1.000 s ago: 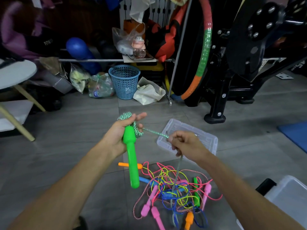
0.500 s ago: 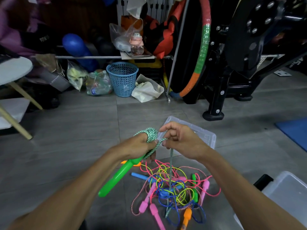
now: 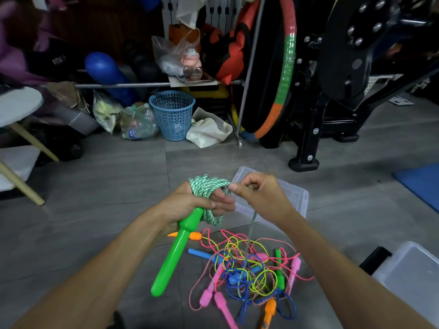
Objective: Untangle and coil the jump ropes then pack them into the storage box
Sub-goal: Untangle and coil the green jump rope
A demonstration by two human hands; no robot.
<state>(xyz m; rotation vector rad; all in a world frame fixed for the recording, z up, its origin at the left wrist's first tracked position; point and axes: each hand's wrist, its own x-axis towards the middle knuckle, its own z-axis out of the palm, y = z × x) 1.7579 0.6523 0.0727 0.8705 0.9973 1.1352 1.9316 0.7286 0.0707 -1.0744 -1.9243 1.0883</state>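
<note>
The left hand [image 3: 190, 205] has its grip clenched round the top of the green handle [image 3: 174, 252], with many turns of the green-and-white rope [image 3: 206, 188] wound over its fingers; the handle slants down toward seven o'clock; at three o'clock, touching the coil, the right hand [image 3: 259, 195] pinches the free run of that same rope between thumb and forefinger, and from there the strand drops toward six o'clock into the tangled pile [image 3: 249, 269] on the floor.

So one rope looks partly coiled, its tail not yet freed; the pink, blue, yellow and speckled ropes in the pile lie knotted together, untouched; the clear lid [image 3: 294, 200] lies flat at twelve o'clock from the pile, and the storage box [image 3: 413, 279] stands at four o'clock, its inside not visible; by my reading most of the work is left.

Against the frame a second back, the handle has swung from hanging straight to slanted; the right hand has closed in from well apart to right against the coil, laying on another turn.
</note>
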